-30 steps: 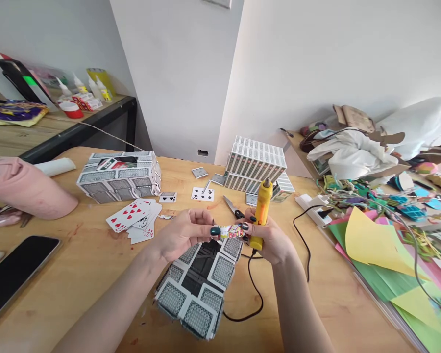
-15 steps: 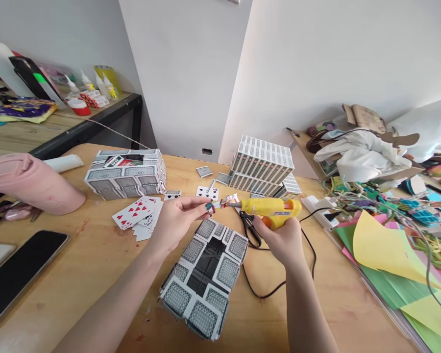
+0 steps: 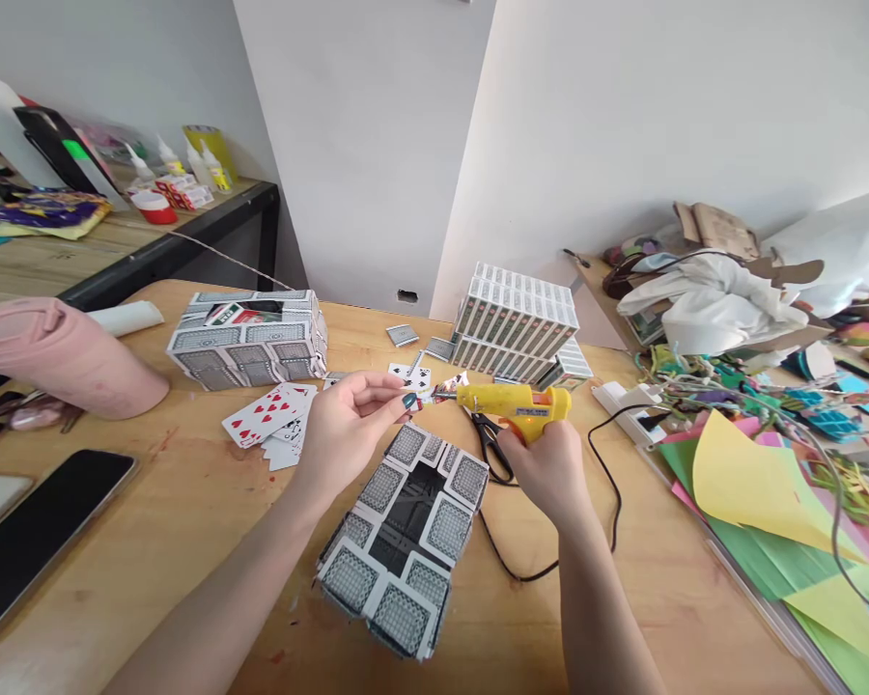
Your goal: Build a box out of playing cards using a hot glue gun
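Note:
My left hand pinches a small folded card piece between thumb and fingers. My right hand is wrapped round the grip of a yellow glue gun, whose nozzle points left and lies over the card piece. Below both hands a box covered in grey patterned cards lies on the table, with a dark opening along its top. Black scissors lie under the glue gun. Loose playing cards are spread left of my left hand.
A second card-covered box stands back left, near a pink tumbler. Stacked card boxes stand at the back. A phone lies left. A black cord loops right, towards a power strip and coloured paper.
The glue gun in my right hand has moved left, its nozzle now further along the card piece towards my left fingertips. My left hand has shifted very slightly left.

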Action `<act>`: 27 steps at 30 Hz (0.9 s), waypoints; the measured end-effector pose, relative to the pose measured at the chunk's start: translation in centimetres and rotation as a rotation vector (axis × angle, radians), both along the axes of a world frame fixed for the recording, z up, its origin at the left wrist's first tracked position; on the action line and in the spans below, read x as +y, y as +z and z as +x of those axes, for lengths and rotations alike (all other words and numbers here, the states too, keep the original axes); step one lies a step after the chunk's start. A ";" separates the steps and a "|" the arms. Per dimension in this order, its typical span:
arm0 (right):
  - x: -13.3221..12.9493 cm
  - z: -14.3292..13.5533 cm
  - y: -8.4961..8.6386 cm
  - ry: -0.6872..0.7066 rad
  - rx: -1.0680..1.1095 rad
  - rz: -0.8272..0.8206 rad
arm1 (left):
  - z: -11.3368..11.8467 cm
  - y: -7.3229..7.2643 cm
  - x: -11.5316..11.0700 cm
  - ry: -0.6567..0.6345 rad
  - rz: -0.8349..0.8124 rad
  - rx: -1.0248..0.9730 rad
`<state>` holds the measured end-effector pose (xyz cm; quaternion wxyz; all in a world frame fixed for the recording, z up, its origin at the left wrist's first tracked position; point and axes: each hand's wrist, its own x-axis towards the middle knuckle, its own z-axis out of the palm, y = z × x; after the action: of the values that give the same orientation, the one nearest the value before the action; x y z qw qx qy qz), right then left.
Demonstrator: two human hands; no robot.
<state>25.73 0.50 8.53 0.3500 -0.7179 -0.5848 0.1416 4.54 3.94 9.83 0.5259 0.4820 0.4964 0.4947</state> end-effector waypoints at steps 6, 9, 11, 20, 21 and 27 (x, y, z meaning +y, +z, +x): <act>0.2 0.4 -0.1 -0.050 0.045 -0.017 | 0.0 0.0 0.1 -0.013 -0.007 -0.014; 0.4 0.7 0.0 -0.063 0.059 -0.029 | -0.1 0.0 0.1 -0.024 -0.009 -0.019; 0.5 0.8 0.1 -0.076 0.061 -0.032 | -0.2 0.1 0.2 -0.023 -0.016 -0.026; 0.4 1.1 0.2 -0.117 -0.042 -0.066 | -0.6 0.3 0.2 0.005 -0.003 -0.044; 0.4 1.1 0.2 -0.118 -0.055 -0.074 | -0.6 0.3 0.2 0.009 0.001 -0.045; 0.0 0.7 0.6 -0.122 -0.131 -0.075 | -0.6 0.0 0.4 0.024 0.021 -0.042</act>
<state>26.43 0.47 9.13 0.2917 -0.7725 -0.5560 0.0948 3.93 4.31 9.86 0.5251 0.4711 0.4859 0.5160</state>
